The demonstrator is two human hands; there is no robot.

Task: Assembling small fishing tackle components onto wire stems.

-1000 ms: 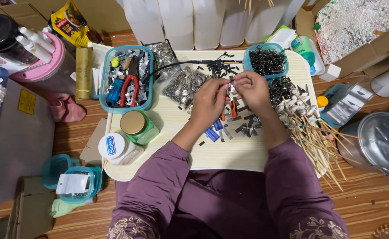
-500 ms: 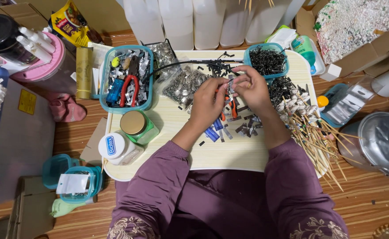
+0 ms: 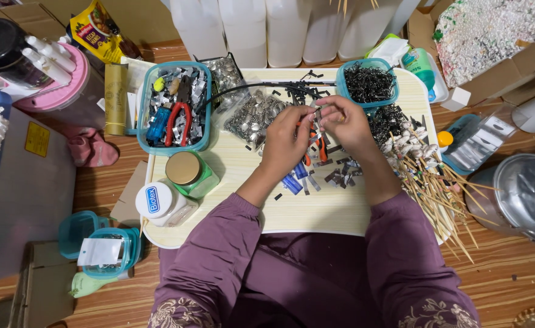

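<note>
Over the pale tray table [image 3: 316,212], the left hand [image 3: 289,143] and right hand [image 3: 346,124] pinch together on what seems a small silvery piece [image 3: 317,115], finished sticks [image 3: 428,182] piled rightward, loose silver bits [image 3: 252,118] still waiting, a yellow snack packet [image 3: 100,30] beyond.

1. The pale laminate lap tray [image 3: 316,212] looks smooth and matt, with a faint woodgrain.
2. Shiny silver metal pieces [image 3: 252,118] glint near its top edge.
3. The teal plastic tub [image 3: 147,85] at its left corner is glossy.
4. Thin wooden skewers [image 3: 444,194] along its right edge look rough.
</note>
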